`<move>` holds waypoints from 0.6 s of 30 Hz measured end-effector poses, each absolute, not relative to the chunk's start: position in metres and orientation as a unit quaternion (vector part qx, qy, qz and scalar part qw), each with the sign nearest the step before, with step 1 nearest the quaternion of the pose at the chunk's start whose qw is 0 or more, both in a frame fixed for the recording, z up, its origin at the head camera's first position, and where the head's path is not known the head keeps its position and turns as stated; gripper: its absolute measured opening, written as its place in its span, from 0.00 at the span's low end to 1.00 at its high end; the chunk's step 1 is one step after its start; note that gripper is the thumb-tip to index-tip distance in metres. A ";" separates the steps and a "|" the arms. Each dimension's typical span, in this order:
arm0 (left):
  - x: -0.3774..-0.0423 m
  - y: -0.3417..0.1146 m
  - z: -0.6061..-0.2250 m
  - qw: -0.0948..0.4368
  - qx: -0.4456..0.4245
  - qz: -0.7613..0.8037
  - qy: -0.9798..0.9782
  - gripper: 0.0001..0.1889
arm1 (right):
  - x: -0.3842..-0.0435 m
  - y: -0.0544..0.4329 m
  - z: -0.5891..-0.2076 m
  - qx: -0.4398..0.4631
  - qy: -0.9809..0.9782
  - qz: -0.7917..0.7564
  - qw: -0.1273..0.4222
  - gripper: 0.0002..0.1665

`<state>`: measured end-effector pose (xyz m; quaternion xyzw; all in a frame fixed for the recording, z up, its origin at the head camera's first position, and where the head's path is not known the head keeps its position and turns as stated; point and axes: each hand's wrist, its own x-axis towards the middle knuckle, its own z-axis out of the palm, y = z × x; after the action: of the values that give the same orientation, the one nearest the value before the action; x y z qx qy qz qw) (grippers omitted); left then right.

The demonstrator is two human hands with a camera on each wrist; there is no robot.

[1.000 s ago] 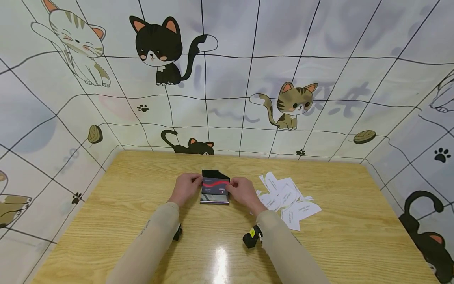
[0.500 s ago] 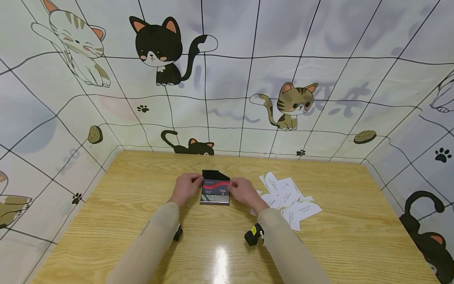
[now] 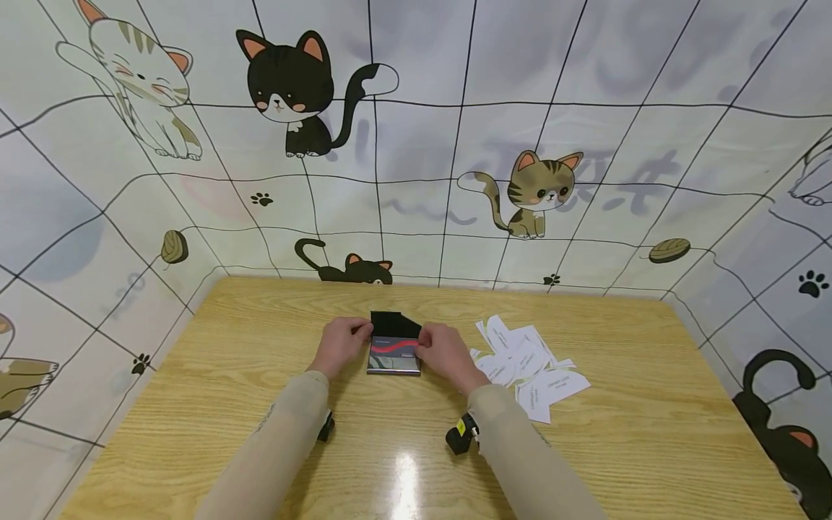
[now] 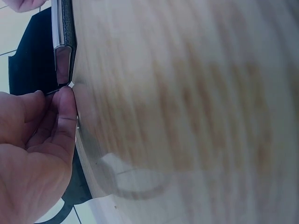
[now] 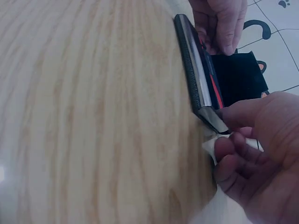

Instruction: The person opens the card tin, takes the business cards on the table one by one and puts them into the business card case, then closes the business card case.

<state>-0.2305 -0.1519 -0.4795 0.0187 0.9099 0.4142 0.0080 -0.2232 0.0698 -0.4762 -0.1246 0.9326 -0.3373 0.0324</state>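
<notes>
A business card case (image 3: 393, 365) lies on the table, its black flap (image 3: 390, 322) raised and a silvery band along its front. Inside it sits a dark business card (image 3: 393, 349) with a wavy red stripe. My left hand (image 3: 341, 345) pinches the left side of the case near the flap; in the left wrist view, thumb and fingers meet at the case's corner. At the opposite side, my right hand (image 3: 448, 352) has its thumb over the card's edge and its fingers curled by the case (image 5: 190, 65). The thumb tip partly hides the card.
To the right of the right hand, a loose pile of white printed paper cards (image 3: 529, 361) spreads over the wooden table (image 3: 624, 448). A wall covering (image 3: 416, 144) with cat drawings stands behind the table and along its sides.
The dark card has slid toward the person, lower into the case, and more of the black lining shows above it. The right hand has shifted slightly; the left stays in place.
</notes>
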 end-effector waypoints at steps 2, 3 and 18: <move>-0.230 -0.152 -0.479 0.011 0.016 0.414 0.910 0.11 | -0.223 0.069 -0.477 -0.142 0.930 -0.338 0.019 0.05; -0.230 -0.152 -0.479 0.012 0.015 0.414 0.910 0.12 | -0.222 0.069 -0.476 -0.150 0.931 -0.334 0.013 0.03; -0.232 -0.154 -0.480 0.009 0.022 0.407 0.913 0.12 | -0.216 0.063 -0.474 -0.160 0.932 -0.323 0.042 0.04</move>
<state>-0.2319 -0.1535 -0.4803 0.0218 0.9132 0.4068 0.0088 -0.2165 0.0629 -0.4742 -0.1605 0.9319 -0.3225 0.0416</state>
